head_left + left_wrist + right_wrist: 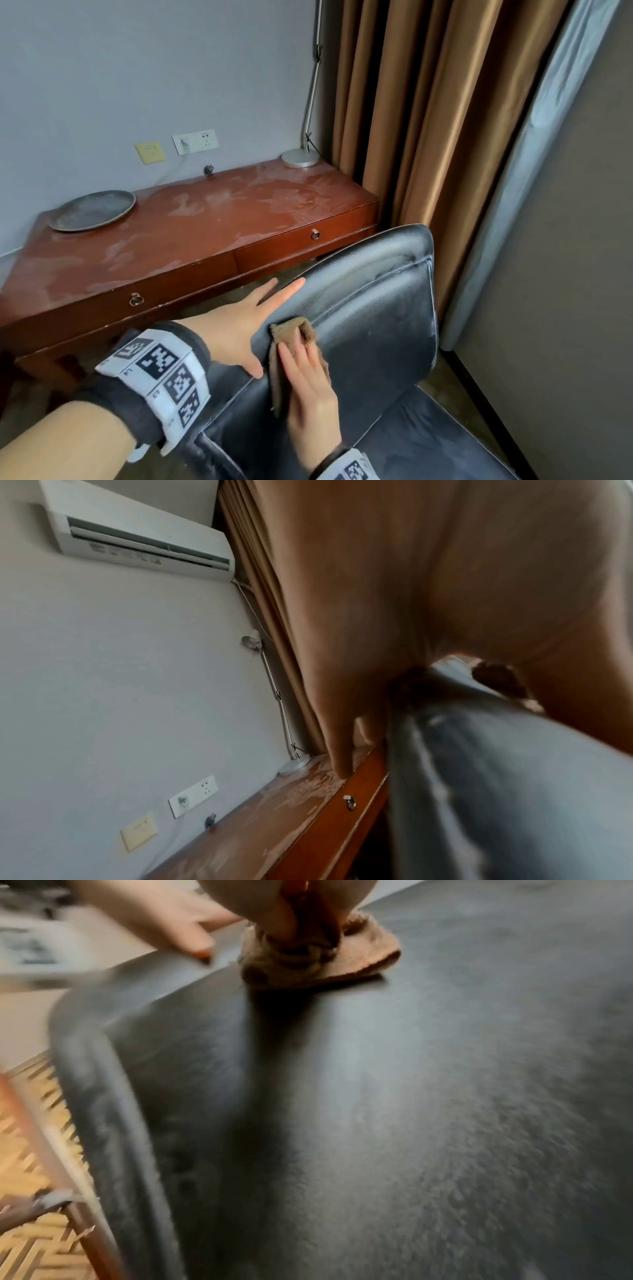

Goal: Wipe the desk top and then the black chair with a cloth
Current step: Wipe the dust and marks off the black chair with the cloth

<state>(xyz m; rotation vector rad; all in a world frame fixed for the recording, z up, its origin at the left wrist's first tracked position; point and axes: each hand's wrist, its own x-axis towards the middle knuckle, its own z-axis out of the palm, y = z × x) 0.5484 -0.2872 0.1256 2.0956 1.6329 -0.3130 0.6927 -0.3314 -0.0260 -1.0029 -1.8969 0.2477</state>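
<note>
The black leather chair (376, 325) stands in front of the red-brown desk (205, 233), its backrest turned toward me. A brown cloth (291, 334) lies bunched on the backrest near its left edge. My right hand (308, 383) presses the cloth flat against the leather with straight fingers. My left hand (239, 322) steadies the backrest's left edge, fingers stretched out behind it and thumb on the front. In the right wrist view the cloth (359, 950) sits crumpled under the fingertips on the dusty chair (342, 1096). The left wrist view shows the chair's edge (514, 791) beside the desk (274, 818).
A grey round plate (92, 210) lies at the desk's left end and a lamp base (300, 158) at its right rear corner. Brown curtains (411, 120) hang just right of the desk. The chair's seat (428, 438) is below the backrest, a wall close on the right.
</note>
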